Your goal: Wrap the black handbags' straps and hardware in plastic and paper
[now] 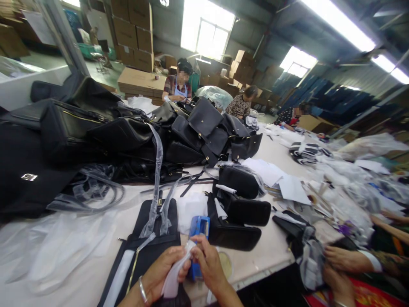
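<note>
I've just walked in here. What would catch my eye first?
The big heap of black handbags piled across the left and middle of the long table. Right in front, the left hand and right hand pinch a white strip by a blue tool; bright windows glow at the far wall.

You look down from the near edge of the work table (268,256), close above your right hand (209,264), facing its far end.
</note>
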{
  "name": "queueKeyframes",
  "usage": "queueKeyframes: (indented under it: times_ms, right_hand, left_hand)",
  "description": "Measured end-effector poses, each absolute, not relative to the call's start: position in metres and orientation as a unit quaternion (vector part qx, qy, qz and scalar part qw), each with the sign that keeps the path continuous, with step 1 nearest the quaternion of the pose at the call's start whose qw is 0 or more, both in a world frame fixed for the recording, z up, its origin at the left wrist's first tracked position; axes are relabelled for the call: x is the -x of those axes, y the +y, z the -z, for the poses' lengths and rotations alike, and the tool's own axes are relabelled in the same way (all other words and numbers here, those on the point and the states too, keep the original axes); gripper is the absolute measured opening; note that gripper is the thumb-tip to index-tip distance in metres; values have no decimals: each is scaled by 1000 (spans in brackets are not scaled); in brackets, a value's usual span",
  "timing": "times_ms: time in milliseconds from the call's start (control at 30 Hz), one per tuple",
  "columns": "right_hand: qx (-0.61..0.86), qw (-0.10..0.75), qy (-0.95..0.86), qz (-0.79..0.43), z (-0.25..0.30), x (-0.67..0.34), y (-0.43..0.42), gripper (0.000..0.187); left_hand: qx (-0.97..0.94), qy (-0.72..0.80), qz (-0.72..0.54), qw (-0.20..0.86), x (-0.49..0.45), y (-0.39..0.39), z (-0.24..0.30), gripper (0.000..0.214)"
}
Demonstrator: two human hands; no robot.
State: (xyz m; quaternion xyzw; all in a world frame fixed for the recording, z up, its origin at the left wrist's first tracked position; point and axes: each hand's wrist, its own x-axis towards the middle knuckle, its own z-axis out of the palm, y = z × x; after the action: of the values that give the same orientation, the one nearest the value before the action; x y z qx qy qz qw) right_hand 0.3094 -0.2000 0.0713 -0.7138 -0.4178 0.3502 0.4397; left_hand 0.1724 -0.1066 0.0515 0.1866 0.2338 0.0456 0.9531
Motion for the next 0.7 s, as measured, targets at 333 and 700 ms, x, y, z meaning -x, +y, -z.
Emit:
queueKeyframes:
  times_ms: [333, 700]
  right_hand:
    - [667, 452, -415, -422, -79, -335, -202, 28]
    - [759, 351, -472, -279, -93, -319, -177, 22]
  left_hand:
    - [-182, 239, -52, 952, -176, -110, -52, 24]
    - [-515, 308, -137, 788, -192, -134, -61, 37]
